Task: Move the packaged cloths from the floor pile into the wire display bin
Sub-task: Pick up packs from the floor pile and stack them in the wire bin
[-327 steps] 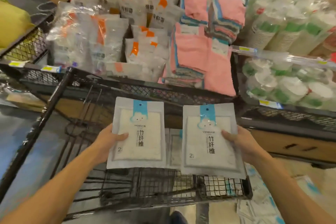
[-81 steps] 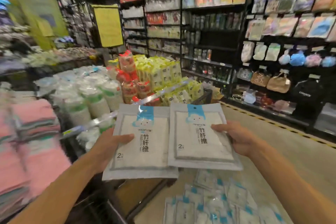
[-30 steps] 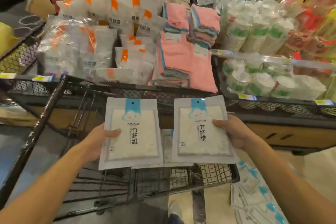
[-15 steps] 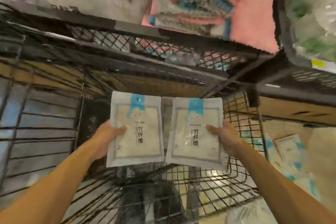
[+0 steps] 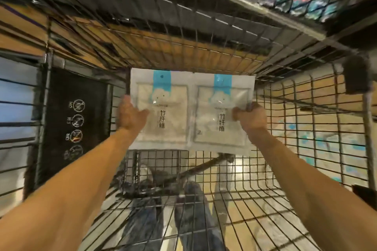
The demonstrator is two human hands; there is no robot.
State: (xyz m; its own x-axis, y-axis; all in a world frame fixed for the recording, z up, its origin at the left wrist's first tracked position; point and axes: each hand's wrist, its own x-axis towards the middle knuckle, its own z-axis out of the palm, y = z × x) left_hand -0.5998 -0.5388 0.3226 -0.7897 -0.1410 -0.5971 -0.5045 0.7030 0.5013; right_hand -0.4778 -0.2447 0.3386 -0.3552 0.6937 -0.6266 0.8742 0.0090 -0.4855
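Observation:
I look straight down into a black wire bin [image 5: 240, 206]. Deep inside it, near its far wall, my left hand [image 5: 130, 115] grips one packaged cloth [image 5: 169, 128], a flat white pack with a blue tab and black characters. My right hand [image 5: 250, 117] grips a second packaged cloth [image 5: 220, 134] of the same kind. The two packs sit side by side, their inner edges overlapping. More packs of this sort lie on the floor [image 5: 330, 144], blurred, seen through the bin's right wall.
A black panel with round warning symbols [image 5: 76, 126] forms the bin's left side. A mesh shelf edge [image 5: 255, 16] runs overhead at the top. Through the bin's floor I see legs in jeans [image 5: 191, 216]. A black handle grip [image 5: 356, 76] stands at the right.
My view has tipped further down and both hands have pushed the two packs lower into the wire bin. The packs have come closer together.

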